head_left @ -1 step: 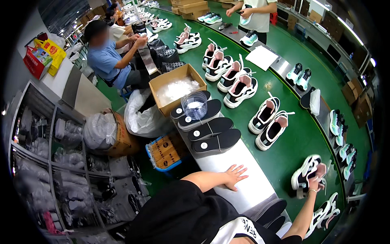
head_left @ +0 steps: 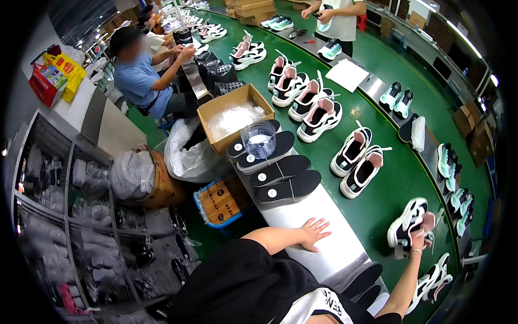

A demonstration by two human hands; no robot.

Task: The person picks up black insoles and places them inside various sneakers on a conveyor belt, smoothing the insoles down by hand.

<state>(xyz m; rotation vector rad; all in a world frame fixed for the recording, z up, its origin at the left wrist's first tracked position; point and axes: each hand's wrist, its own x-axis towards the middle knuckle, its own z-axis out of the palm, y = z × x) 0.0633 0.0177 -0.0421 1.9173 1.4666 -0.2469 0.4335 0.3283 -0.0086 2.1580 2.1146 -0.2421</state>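
Note:
My left hand (head_left: 313, 235) lies on the bare metal ledge with its fingers spread, holding nothing. On the right, my right hand (head_left: 419, 241) is closed around black-and-white sneakers (head_left: 406, 220) with pink lining, over the green belt. Their overlap and my fingers hide how many I grip. Just below, near my right forearm, lie more matching sneakers (head_left: 429, 281). Ahead on the belt stands a pair of sneakers (head_left: 364, 171) with laces sticking up. Beyond my left hand, black insoles (head_left: 287, 186) with round white stickers lie in banded bundles on the ledge.
A clear plastic tub (head_left: 258, 139) sits on the insoles, beside an open cardboard box (head_left: 216, 132). More black insoles (head_left: 359, 279) lie near my body. A blue crate (head_left: 233, 218) stands below the ledge, left. A person in blue (head_left: 137, 78) sits at the far left.
My right hand and the sneakers in it have shifted very slightly upward in the picture. My left hand stays on the ledge.

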